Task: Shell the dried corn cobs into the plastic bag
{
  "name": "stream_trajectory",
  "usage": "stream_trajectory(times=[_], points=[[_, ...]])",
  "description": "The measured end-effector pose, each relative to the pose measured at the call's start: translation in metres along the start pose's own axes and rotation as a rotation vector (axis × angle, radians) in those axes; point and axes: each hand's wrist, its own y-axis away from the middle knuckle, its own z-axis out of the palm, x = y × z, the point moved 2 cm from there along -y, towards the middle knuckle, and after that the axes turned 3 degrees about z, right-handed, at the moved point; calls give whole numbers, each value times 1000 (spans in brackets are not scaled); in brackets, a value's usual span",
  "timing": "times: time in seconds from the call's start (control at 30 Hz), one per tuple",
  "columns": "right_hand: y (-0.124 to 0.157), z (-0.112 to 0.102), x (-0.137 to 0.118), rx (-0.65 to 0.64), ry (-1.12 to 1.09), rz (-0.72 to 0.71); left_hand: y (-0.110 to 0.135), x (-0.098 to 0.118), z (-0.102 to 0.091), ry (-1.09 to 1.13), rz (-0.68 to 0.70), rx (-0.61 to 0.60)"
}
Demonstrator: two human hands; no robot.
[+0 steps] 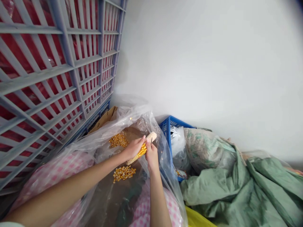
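Observation:
A corn cob (145, 146), part yellow kernels and part bare pale core at its far tip, is held between both hands over a clear plastic sheet (123, 176). My left hand (132, 148) grips its lower half from the left. My right hand (151, 155) presses on it from the right, thumb on the kernel rows. Two small heaps of loose kernels lie on the plastic, one heap (118, 140) beyond the cob and another heap (124, 173) below it.
A grey slatted crate wall (54, 72) with red behind it stands at left. A blue crate (168, 126) holds plastic bags at centre right. Green woven sacks (236, 186) are piled at right before a white wall. Pink checked cloth (59, 173) covers my lap.

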Motion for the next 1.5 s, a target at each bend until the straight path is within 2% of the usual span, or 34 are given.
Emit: stream_trajectory(times=[0.2,0.33,0.47,0.63,0.77,0.97,1.03,1.17,1.23,1.33,1.5], points=[[1,-6,-5,-43,-11,-81,-4,-4,1,155,-59,15],[1,-6,-7,-96,6,-68,-3,0,-2,87,-3,15],[3,-6,-5,-83,15,-46,-2,0,-4,-25,47,36],[2,-5,-6,-70,80,-42,-2,-5,-1,48,-57,-13],[3,-6,-8,-35,143,-64,-4,-7,0,80,-49,-27],[6,-6,-12,-120,-53,-28,-8,-2,-3,222,-68,-18],[5,-9,-13,-79,-77,-18,-8,2,-4,289,-95,-39],[3,-18,-17,125,14,-107,-6,9,-8,390,-92,-67],[4,-20,-18,115,50,-132,-6,11,-11,418,-84,-45],[10,-17,-20,35,111,-132,-8,17,-15,470,-78,28],[20,-11,-23,-28,367,-239,-11,24,-22,543,-134,151]])
